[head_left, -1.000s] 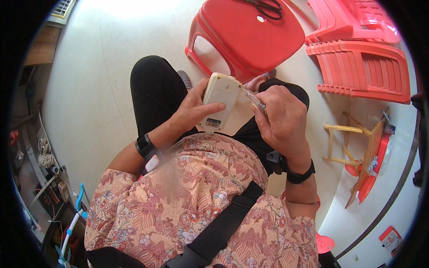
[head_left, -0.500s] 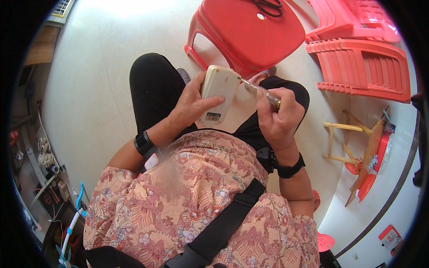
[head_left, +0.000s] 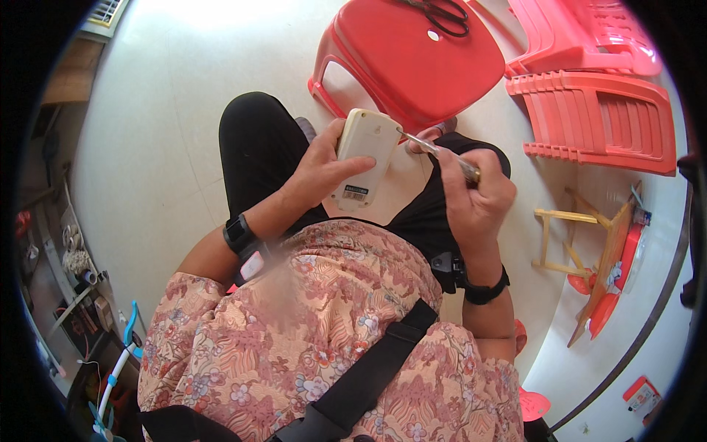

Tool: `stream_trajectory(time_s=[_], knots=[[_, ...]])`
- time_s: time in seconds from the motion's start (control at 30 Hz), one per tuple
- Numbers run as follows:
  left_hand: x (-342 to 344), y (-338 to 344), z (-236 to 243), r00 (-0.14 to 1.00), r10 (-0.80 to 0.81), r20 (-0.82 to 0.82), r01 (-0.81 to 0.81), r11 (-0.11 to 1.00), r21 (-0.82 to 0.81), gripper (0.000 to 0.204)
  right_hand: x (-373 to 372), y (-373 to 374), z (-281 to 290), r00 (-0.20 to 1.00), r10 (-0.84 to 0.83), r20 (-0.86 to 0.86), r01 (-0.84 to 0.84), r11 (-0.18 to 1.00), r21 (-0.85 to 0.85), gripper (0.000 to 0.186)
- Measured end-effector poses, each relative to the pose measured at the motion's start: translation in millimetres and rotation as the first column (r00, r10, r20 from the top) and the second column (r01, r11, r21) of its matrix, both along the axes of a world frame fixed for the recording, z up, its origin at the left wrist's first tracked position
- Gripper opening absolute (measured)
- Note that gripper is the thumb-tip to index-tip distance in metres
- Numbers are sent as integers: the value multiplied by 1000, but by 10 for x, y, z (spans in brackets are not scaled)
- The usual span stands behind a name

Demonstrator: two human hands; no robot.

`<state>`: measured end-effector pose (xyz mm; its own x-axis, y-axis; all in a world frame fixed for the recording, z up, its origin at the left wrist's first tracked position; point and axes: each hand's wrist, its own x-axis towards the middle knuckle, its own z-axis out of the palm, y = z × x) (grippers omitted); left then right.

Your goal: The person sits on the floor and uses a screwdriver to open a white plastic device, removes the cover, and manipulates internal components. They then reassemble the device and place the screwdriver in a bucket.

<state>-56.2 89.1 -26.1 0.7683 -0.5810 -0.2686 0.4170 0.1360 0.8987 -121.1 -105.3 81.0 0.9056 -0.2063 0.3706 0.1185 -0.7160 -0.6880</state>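
Observation:
My left hand grips a flat cream-white plastic device by its left edge, thumb across the face turned up. That face has recessed holes near its corners, a small keyhole-shaped slot at the top and a dark label at the lower end. In my right hand is a screwdriver with a clear handle, fingers closed around it. Its thin shaft points up and left, the tip at the device's upper right corner. Whether the tip touches the device, I cannot tell.
Ahead stands a red plastic stool with black-handled scissors on it. Stacked red plastic stools and a wooden folding stool are at the right. Assorted goods line the left side, beside a white-and-blue pole.
My right hand has shifted right, and the screwdriver lies at a slightly flatter slant. My left hand keeps its hold on the device. The whole view has shifted slightly.

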Motion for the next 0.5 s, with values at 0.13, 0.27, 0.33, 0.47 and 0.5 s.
stream_trajectory(time_s=[0.13, 0.27, 0.33, 0.47, 0.5], knots=[[9, -4, 13, 997, -3, -77, 1, 1000, -30, 59, -34, -21, 166, 998, 65, 19, -65, 997, 34, 20], [-5, 38, 28, 995, -45, -93, 37, 996, -81, 60, -1, -6, 164, 992, 123, 35, -125, 991, 41, 17], [-10, 64, 42, 995, -51, -85, 40, 992, -120, 60, 3, 9, 148, 990, 136, 37, -137, 990, 38, 17], [9, 100, 76, 991, -83, -105, 62, 981, -184, 60, -20, 20, 150, 985, 158, 76, -159, 987, 10, 17], [21, 106, 86, 989, -80, -122, 53, 976, -210, 59, -25, 17, 157, 983, 163, 79, -164, 987, 2, 17]])
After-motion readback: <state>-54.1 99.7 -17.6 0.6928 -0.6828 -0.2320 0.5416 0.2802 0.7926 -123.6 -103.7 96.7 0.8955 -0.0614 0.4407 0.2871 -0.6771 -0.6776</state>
